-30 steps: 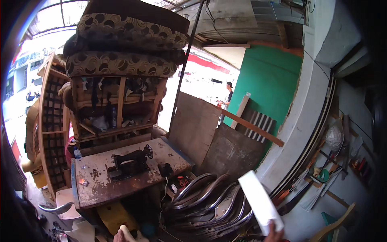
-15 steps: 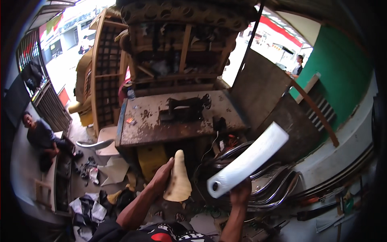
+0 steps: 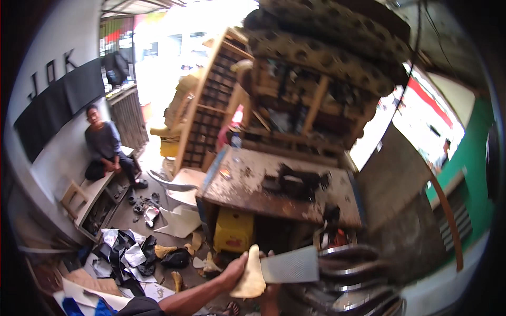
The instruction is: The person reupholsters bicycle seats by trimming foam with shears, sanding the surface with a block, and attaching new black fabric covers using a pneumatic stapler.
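Note:
My left hand [image 3: 235,271] is closed on the side of a pale yellow foam piece [image 3: 249,279], narrow at the top and wide at the bottom. Just right of the foam is a long, flat, silvery grater [image 3: 291,266] with a finely patterned face. Its near end is hidden behind the foam. My right hand [image 3: 271,296] is low behind the foam's right edge, around the near end of the grater. Most of its fingers are hidden. Whether grater and foam touch, I cannot tell.
Ahead stands a worn table [image 3: 247,203] with a black sewing machine [image 3: 295,181]; a yellow stool [image 3: 233,230] is under it. Bent chrome tubes [image 3: 353,300] lie at right. Scraps [image 3: 132,258] litter the floor at left. A person sits on a bench [image 3: 100,197].
The view has swung left, so the table sits farther right. The grater has come down and left from its raised slant, close beside the foam, which my left hand still holds.

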The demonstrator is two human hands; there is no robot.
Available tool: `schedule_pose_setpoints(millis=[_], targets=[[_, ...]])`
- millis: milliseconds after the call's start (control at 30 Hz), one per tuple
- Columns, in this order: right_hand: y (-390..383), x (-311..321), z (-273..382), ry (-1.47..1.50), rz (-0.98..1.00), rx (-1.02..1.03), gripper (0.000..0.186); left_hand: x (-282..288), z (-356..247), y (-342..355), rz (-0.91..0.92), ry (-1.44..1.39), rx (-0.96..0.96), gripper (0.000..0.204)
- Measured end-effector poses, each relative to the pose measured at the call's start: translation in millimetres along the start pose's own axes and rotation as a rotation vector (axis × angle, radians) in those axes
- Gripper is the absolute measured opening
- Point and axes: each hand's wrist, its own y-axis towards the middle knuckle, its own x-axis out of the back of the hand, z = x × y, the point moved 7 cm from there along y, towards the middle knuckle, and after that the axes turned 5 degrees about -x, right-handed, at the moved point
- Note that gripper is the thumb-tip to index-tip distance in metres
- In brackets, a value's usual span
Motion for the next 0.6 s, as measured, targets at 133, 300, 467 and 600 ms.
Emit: schedule_pose_setpoints(millis=[133, 300, 467, 600], targets=[[3, 19, -65, -0.145, -0.100, -0.220, 0.065, 33, 5, -12, -0.015, -0.153, -0.060, 0.054], [20, 12, -109, -0.625, 0.069, -0.312, 0.073, 82, -20, -43, -0.096, -0.132, -0.102, 0.052], [14, -80, -106, -1.125, 0.368, -0.228, 0.056, 142, -62, -81, -0.168, 0.189, -0.164, 0.065], [13, -153, -90, -1.329, 0.350, 0.062, 0.051, 210, -83, -90, -0.247, 0.442, -0.277, 0.065]])
